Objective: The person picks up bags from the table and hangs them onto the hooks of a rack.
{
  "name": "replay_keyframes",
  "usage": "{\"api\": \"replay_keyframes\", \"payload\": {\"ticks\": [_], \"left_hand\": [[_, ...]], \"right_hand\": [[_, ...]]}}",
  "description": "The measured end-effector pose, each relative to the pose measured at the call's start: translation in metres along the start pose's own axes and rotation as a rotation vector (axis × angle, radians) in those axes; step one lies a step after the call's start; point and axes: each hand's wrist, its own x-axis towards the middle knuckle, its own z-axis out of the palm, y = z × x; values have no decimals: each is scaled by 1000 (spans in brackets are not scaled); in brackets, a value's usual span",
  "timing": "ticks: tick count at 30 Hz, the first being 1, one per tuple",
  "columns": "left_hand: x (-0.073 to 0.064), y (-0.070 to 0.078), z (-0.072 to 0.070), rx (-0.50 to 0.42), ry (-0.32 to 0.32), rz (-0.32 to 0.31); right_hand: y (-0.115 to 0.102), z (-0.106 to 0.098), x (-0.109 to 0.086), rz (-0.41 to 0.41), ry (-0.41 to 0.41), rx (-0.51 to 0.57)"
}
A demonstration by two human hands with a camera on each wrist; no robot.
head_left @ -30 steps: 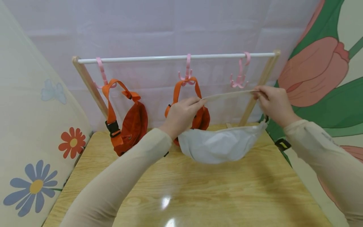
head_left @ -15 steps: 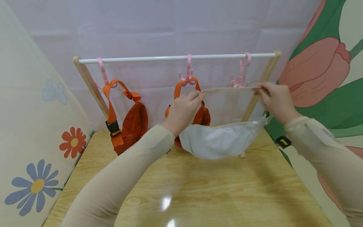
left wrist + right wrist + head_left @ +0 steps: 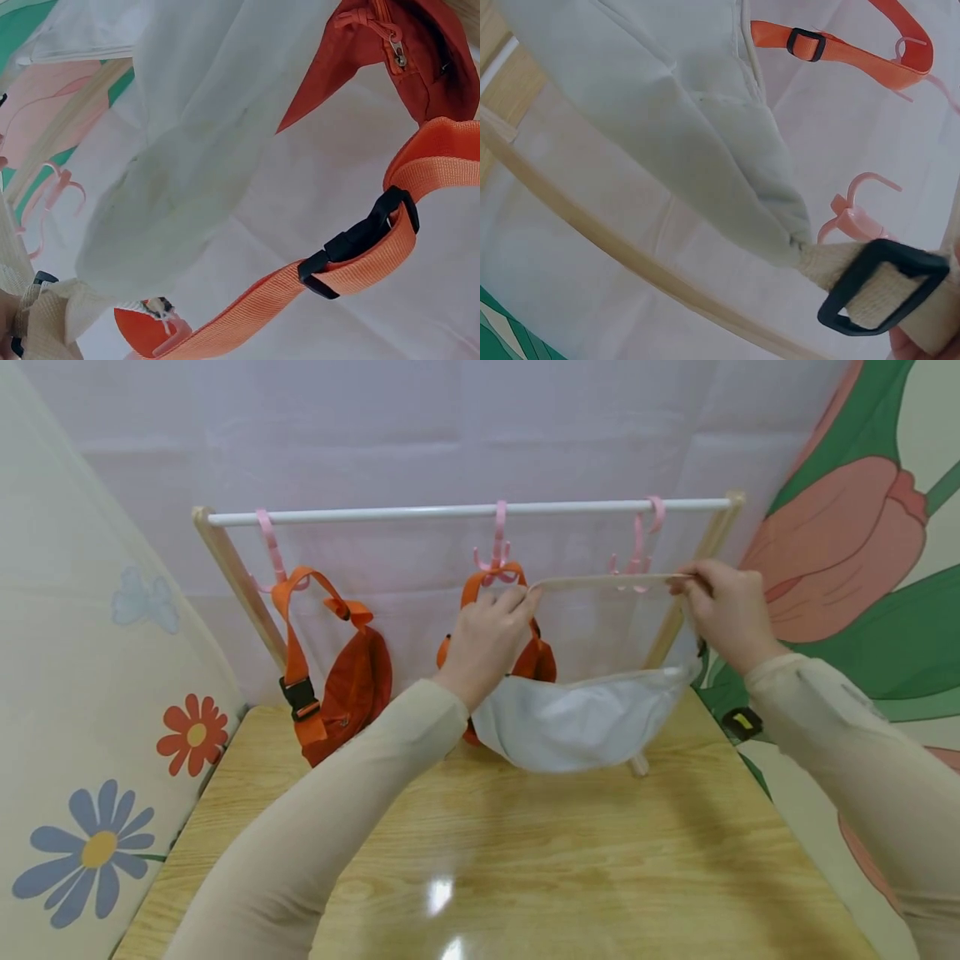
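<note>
A white waist bag hangs over the table from its beige strap. My left hand pinches the strap's left part, and my right hand pinches its right part, so the strap is stretched level between them. Behind the strap is the right pink hook, its lower prongs overlapped by it in the head view. In the right wrist view a black strap buckle sits between the bag's end and my right fingertips. Partly hidden behind my left hand, an orange waist bag hangs from the middle pink hook.
A second orange waist bag hangs on the left pink hook. All the hooks ride on a white rail between wooden posts, standing at the back of the wooden table. Printed cloths surround the table on the sides.
Both hands have risen a little, lifting the white waist bag off lower down. Its strap has come up from below the right hook to across its prongs. The orange bags stay put.
</note>
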Motion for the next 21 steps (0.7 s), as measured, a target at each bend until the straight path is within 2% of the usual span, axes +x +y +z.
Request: {"api": "replay_keyframes", "payload": {"ticks": [7, 12, 17, 21], "left_hand": [[6, -5, 7, -42, 4, -49], [9, -6, 8, -25, 2, -50], [10, -6, 9, -2, -30, -46], [11, -6, 10, 17, -71, -56]], "right_hand": [[1, 2, 8, -9, 23, -14], [2, 4, 10, -6, 46, -34], [3, 6, 13, -24, 63, -45], [4, 9, 16, -19, 42, -66]]}}
